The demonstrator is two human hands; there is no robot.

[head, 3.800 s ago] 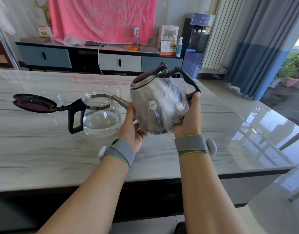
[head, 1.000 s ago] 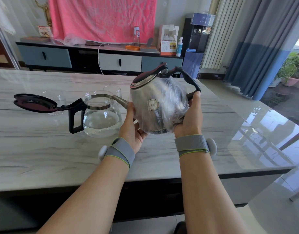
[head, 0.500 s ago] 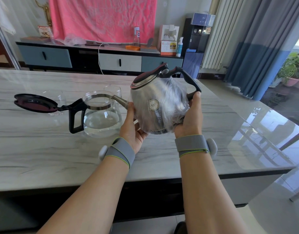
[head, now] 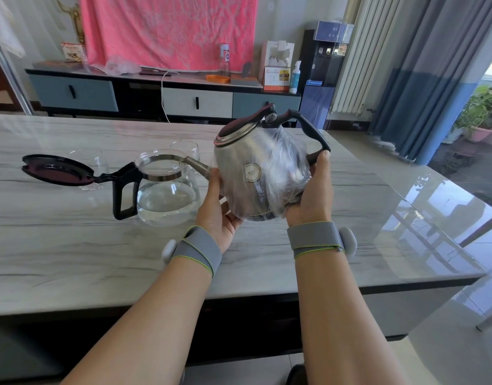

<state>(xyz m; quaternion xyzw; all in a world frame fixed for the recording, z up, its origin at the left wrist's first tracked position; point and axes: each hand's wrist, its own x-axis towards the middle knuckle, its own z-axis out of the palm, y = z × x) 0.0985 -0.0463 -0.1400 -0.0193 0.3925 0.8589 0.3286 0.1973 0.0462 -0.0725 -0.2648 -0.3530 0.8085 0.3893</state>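
Observation:
A steel kettle (head: pixel 253 168) wrapped in clear plastic film is tilted to the left above the table, its thin spout reaching over the rim of a glass pot (head: pixel 167 190). My left hand (head: pixel 217 207) grips the kettle's left side and underside. My right hand (head: pixel 311 193) holds its right side, thumb up by the black handle. The glass pot stands on the table with water in it, its black handle towards me and its hinged dark lid (head: pixel 56 169) swung open to the left.
Two small clear glass cups (head: pixel 185 148) (head: pixel 93 162) stand behind the pot. The marble table (head: pixel 72 245) ends at a corner on the right. A sideboard with bottles and boxes (head: pixel 183 98) and a water dispenser (head: pixel 322 70) line the far wall.

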